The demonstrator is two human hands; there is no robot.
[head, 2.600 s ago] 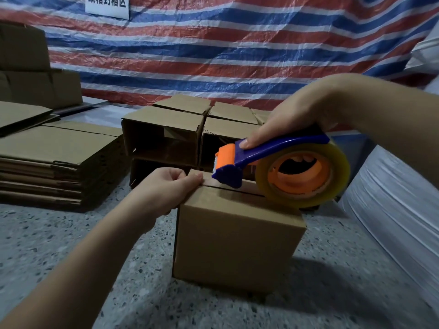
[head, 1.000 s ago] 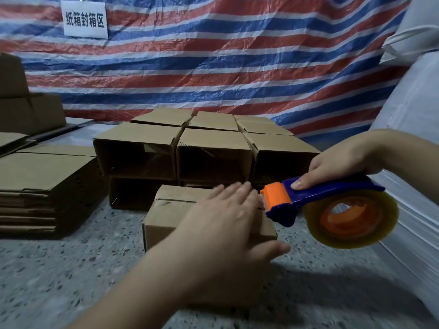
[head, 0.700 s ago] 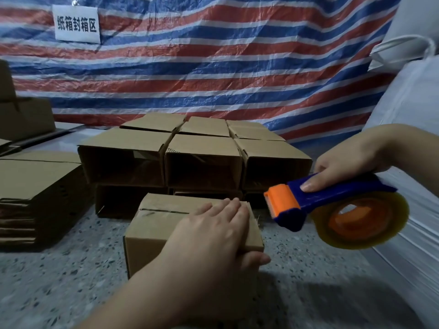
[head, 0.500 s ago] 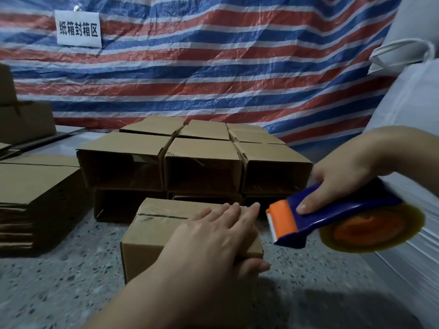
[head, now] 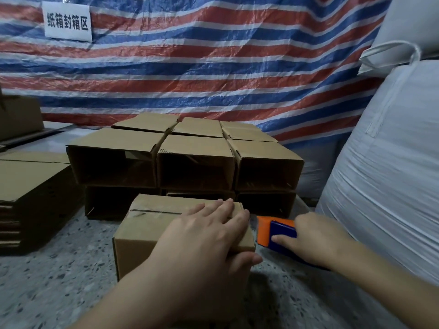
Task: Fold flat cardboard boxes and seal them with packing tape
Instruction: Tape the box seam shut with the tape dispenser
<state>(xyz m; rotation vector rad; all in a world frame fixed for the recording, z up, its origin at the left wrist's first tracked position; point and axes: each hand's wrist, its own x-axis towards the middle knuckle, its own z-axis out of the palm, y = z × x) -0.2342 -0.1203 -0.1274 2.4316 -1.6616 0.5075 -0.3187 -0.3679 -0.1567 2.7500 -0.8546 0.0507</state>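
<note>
A left hand lies flat, fingers straight and close together, pressing the top of a small brown corrugated cardboard box on a speckled terrazzo-like floor; thumb hooks over the box's near right corner. The box is a squat rectangular block, long axis running left-right across the view, its flap seam (a thin dark line under glossy clear tape) running the same way, out from under the fingertips toward the left. Just right of that hand, the right hand grips a tape dispenser, smooth blue plastic w/ an orange head pointing left at the box's right end, low and close beside it; contact can't be told. The roll is hidden behind the hand. Beyond both hands: folded boxes stacked on their sides, open ends facing the camera. Far left of the left hand, a stack of flat cardboard. Right of the right hand, white woven bulk bags. Behind, a crinkled red-white-blue striped tarp w/ a white paper sign.
</note>
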